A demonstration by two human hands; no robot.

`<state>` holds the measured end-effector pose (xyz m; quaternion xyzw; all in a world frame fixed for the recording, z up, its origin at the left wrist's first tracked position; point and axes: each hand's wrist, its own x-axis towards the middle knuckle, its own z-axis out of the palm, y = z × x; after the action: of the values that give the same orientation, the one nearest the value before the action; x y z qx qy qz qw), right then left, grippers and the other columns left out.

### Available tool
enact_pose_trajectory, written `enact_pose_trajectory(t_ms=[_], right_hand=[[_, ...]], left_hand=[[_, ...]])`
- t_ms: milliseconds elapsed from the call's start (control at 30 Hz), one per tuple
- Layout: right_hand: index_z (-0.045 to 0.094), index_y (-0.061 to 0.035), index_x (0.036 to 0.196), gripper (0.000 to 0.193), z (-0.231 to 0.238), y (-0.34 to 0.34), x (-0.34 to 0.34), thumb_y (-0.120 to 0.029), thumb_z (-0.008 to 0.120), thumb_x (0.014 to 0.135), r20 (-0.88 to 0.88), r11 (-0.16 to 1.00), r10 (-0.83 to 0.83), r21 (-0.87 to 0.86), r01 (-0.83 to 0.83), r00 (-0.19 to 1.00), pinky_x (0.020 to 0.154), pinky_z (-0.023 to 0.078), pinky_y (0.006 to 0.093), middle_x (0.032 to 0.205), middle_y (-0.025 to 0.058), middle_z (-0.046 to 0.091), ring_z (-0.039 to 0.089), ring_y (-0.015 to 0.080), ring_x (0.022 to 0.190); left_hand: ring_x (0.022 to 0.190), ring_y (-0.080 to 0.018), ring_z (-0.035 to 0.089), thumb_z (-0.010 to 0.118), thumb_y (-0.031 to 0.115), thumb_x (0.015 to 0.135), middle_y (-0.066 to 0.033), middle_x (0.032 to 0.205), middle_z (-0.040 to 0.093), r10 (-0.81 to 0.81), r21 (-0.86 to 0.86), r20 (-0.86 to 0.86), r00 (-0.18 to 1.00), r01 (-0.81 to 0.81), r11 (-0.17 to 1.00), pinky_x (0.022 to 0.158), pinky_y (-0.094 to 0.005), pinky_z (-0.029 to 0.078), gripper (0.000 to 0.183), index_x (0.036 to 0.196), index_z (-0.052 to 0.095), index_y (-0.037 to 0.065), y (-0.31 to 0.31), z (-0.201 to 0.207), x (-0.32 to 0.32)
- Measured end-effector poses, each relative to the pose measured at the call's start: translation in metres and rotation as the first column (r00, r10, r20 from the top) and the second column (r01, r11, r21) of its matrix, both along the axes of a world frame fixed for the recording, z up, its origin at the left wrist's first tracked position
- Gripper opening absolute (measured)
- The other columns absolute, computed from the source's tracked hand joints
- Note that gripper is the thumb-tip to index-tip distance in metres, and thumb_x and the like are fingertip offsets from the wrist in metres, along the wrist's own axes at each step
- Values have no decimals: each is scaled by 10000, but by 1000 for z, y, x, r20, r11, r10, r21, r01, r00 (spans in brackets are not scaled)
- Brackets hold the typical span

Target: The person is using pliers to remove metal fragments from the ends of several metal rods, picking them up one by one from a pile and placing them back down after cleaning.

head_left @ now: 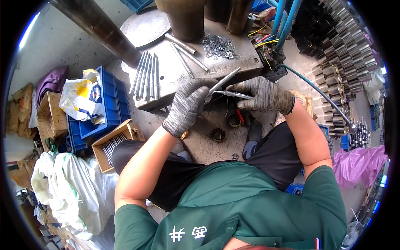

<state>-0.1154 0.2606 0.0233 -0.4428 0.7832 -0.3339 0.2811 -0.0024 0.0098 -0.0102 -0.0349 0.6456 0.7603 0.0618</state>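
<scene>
**Handling a slender steel shaft [225, 78] between two gloved hands**

The shaft lies aslant before the near edge of the metal bench [171, 68], its free end pointing up and to the right. The left hand [186, 102], in a grey knitted glove, has its fingers curled closed about the lower part, thumb on the near side. The right hand [266, 95], similarly gloved, pinches a slim silver plier-like tool [235, 94]; its tip is directed toward the shaft's lower end, though contact cannot be made out. Behind lie a row of similar shafts [156, 79] and a heap of small metal rings [218, 46].

Judged by its bright, smooth surface, the shaft should prove rigid, moderately heavy for its thinness, hardly fragile, and apt to turn or slide in the glove, more so if oiled. A firm wrap about the plain barrel, clear of the tool's tip, would best resist rotation.
</scene>
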Motion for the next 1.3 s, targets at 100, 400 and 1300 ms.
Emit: enact_pose_trajectory(t_ms=[100, 400, 1300], right_hand=[[642, -57, 1366, 597, -3, -3, 1, -211, 790, 809, 24, 999, -4, 32, 3, 1000, 939, 540, 370, 1162, 195, 729, 713, 255, 1058], [641, -51, 1365, 596, -10, -8, 5, -194, 794, 807, 42, 1000, 5, -15, -4, 999, 932, 536, 367, 1119, 193, 737, 709, 248, 1020], [563, -33, 1439, 610, -23, -12, 16, -190, 756, 882, 644, 990, -139, 90, 106, 752, 638, 558, 281, 943, 48, 696, 648, 91, 743]], left_hand=[[546, -18, 482, 569, 195, 999, 13, 780, 652, 9, 35, 0, 1000, -9, 999, 498, -171, 376, 328, 1246, 691, 17, -1, -1, 0], [536, -40, 497, 515, 77, 916, -19, 778, 664, 33, 121, -15, 999, -31, 992, 491, -186, 403, 383, 1250, 673, -23, 0, -5, 0], [467, -152, 577, 572, 131, 932, -302, 1190, 678, -94, 694, 134, 987, -25, 719, 411, -213, 471, 553, 1415, 464, -117, -10, -18, -8]])
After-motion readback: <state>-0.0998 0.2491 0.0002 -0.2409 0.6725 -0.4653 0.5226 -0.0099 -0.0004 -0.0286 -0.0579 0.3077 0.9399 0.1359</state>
